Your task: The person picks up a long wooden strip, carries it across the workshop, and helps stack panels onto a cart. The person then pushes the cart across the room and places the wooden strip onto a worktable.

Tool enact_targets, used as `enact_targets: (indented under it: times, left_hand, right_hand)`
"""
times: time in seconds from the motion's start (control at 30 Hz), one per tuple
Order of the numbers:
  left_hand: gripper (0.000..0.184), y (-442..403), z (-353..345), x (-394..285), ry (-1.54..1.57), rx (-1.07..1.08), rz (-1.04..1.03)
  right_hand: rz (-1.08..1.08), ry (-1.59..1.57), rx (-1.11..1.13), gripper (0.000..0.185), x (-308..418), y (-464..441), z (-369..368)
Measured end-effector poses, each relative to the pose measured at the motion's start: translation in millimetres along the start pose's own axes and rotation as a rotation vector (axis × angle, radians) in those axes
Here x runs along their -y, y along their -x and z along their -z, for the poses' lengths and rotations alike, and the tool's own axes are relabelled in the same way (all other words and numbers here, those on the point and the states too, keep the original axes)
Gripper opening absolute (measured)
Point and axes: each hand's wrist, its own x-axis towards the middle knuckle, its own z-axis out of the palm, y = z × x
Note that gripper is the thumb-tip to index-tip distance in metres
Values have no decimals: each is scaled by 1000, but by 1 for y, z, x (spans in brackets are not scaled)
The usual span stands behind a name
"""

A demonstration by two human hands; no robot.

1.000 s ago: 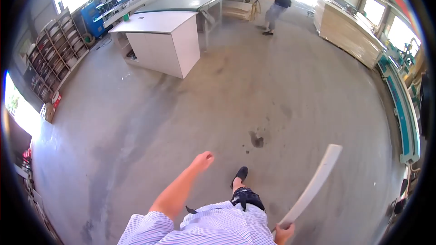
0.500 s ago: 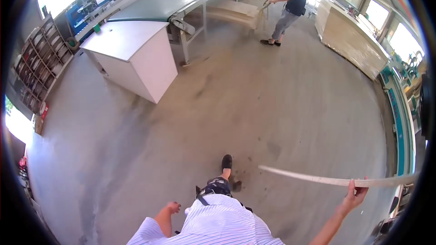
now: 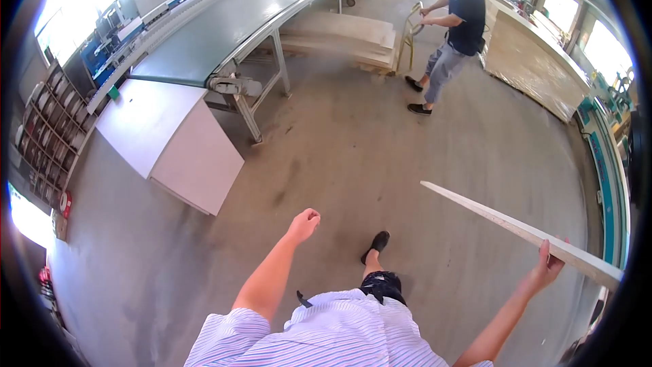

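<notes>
The long pale strip [image 3: 496, 216] is held off the floor [image 3: 339, 170] at the person's right side, one end pointing forward and the other reaching toward the teal machine [image 3: 601, 183] at the view's edge. The right hand [image 3: 547, 270] grips it by its long edges, while the left hand [image 3: 303, 224] is curled closed over the floor, with nothing seen in it. The strip looks light enough for one hand and fairly stiff along its narrow section, though such a length may whip or sag a little; its faces look smooth and could slide in a loose grip, and the thin ends and corners seem the parts most easily chipped. A hold near the balance point, fingers wrapped round both edges, should suit it best, with a second hand farther along for steadiness. Counted, there is one strip in hand, one white cabinet [image 3: 197, 153] by the end of one conveyor [image 3: 272, 10], one rack [image 3: 47, 136] and one large wrapped stack [image 3: 526, 61]. One co-worker [image 3: 465, 20] grasps one yellow handle [image 3: 409, 34] beside a pile of boards [image 3: 339, 30], whose number cannot be told.
</notes>
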Motion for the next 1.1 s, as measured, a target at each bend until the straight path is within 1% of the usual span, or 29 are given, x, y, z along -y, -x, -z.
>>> enact_targets:
  times: [0.03,0.07,0.13,0.2,0.27,0.3,0.37,0.43,0.5,0.53,0.57,0.63,0.67,0.73,0.77,0.83,0.87,0.9,0.93,0.97,1.03,1.07,1.1]
  left_hand:
    - [28,-33,-8,0,-16,-14,10]
    - [28,-40,-12,10,-32,-31,16]
    - [27,-86,-26,27,-241,-62,59]
    - [29,-115,-34,76,-370,-66,222]
    - [32,-127,-38,125,-320,25,455]
    - [30,-122,-39,123,-350,43,530]
    - [27,-112,-45,83,-281,9,610]
    - [25,-115,-46,132,-259,264,595]
    - [26,-156,-53,113,-159,195,815]
    - [26,-181,-54,105,-110,160,924]
    - [27,-219,-51,100,-198,227,882]
    - [29,-325,-45,106,-369,374,788]
    - [29,-378,-37,103,-515,423,600]
    - [30,-517,-43,83,-485,225,611]
    - [31,-573,-36,51,-390,176,638]
    - [32,-674,-19,-41,-428,231,540]
    - [35,-733,-21,-63,-502,154,374]
    - [36,-771,-14,-124,-500,108,197]
    - [34,-851,-19,-170,-507,86,109]
    - [33,-898,-14,-233,-503,67,22]
    - [30,-958,-9,-299,-316,102,0]
    - [28,-979,-10,-321,-220,98,-5]
    - [28,-1004,-13,-338,-166,155,-9]
  right_hand:
    - [-3,-15,24,58,-27,-20,-33]
    - [-21,-29,59,59,-43,-27,-44]
    - [-56,-58,125,60,-99,-75,-109]
    - [-95,-48,152,60,-130,-112,-176]
    - [-153,-21,197,59,-153,-144,-236]
    - [-121,-15,215,57,-174,-159,-262]
    - [-108,64,241,57,-207,-185,-302]
    - [-121,120,244,55,-209,-202,-337]
    - [-147,127,263,57,-224,-218,-384]
    - [-161,134,271,57,-236,-226,-408]
    - [-173,121,273,58,-251,-232,-432]
    - [-179,152,279,60,-289,-247,-495]
    - [-177,173,282,60,-302,-250,-519]
    - [-165,202,307,57,-332,-268,-587]
    - [-161,213,311,56,-339,-265,-613]
    - [-207,232,338,58,-349,-257,-653]
    - [-233,236,350,59,-358,-256,-679]
    - [-223,287,348,60,-355,-247,-708]
    - [-238,303,363,61,-371,-262,-756]
    - [-255,318,379,62,-379,-263,-791]
    - [-269,330,387,62,-382,-240,-829]
    - [-274,342,411,61,-387,-231,-844]
    - [-276,349,433,60,-397,-224,-858]
